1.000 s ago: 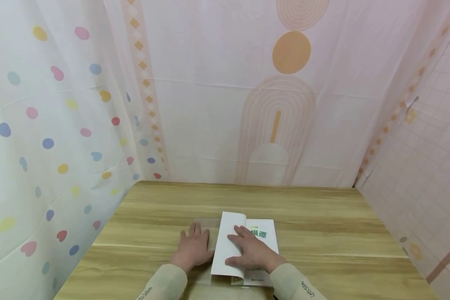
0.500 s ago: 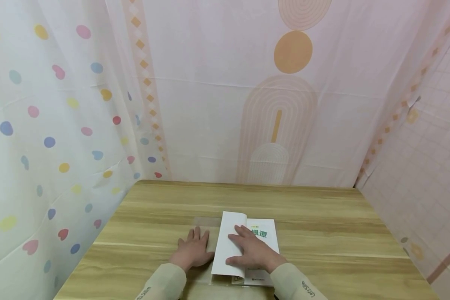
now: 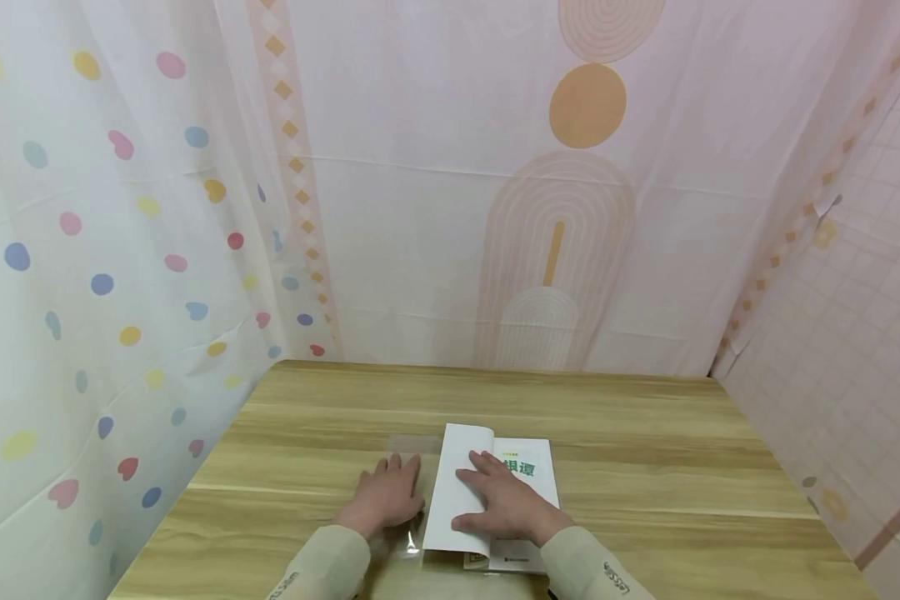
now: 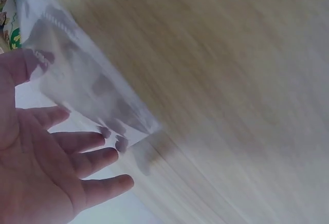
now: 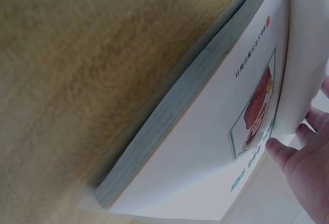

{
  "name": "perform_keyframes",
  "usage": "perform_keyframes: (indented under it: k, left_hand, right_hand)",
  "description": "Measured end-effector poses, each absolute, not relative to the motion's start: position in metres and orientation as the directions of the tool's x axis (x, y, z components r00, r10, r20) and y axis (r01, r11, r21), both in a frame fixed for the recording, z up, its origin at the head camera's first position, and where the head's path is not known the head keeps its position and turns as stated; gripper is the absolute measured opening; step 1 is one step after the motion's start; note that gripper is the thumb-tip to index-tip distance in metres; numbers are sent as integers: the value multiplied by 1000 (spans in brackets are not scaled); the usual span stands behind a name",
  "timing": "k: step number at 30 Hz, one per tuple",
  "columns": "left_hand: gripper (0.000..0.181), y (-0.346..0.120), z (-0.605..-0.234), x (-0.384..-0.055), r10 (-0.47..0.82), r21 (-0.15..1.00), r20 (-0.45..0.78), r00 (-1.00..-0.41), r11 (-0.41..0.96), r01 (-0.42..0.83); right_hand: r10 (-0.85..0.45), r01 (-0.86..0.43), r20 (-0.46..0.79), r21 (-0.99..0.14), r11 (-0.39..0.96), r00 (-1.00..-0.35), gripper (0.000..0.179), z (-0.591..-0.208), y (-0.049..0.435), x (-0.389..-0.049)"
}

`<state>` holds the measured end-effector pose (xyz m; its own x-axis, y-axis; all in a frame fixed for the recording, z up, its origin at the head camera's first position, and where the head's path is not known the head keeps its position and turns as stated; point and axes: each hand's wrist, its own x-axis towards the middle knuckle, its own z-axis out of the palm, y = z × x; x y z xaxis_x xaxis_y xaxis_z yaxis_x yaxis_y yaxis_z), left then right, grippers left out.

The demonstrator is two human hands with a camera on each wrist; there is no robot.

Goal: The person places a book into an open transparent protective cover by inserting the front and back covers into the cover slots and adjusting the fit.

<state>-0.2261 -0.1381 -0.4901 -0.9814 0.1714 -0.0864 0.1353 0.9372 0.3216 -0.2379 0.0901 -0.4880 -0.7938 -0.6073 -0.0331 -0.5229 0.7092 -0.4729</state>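
A thick paperback book [image 3: 534,454] lies on the table with its white cover folded over to the left. My right hand [image 3: 506,502] rests spread on this white cover flap [image 3: 450,500]. In the right wrist view, the book's title page [image 5: 190,167] bears a red-and-yellow picture and green characters; the right hand [image 5: 308,162] touches the flap beyond. Left of the flap lies clear plastic film [image 3: 412,444], under and beside my left hand [image 3: 386,497]. In the left wrist view, the film [image 4: 87,75] stands raised, overlapping the left hand's [image 4: 51,157] thumb; its other fingers extend loosely.
The wooden table [image 3: 645,467] reaches back to a pale patterned curtain [image 3: 405,250]. A dotted curtain [image 3: 135,292] hangs along the left side and a checked one [image 3: 832,333] along the right.
My left hand, flat with spread fingers before, has drawn its fingers together and bent them a little; a bright glint shows on the film beside it. The right hand and book stay put.
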Motion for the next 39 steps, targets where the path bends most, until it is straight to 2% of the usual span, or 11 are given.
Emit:
perform_keyframes:
  k: [10,18,39]
  left_hand:
    - [65,-132,-496,-232,133,337,-22,-991,934,118]
    - [57,-127,-498,-237,93,256,39,-995,962,100]
    - [46,-128,-493,-234,116,295,-11,-993,949,108]
  right_hand:
    - [-614,-533,-24,-469,704,-789,78,-489,89,-238]
    - [-622,-548,-20,-453,704,-783,78,-488,87,-239]
    - [-634,-559,-69,-406,723,-770,73,-486,85,-243]
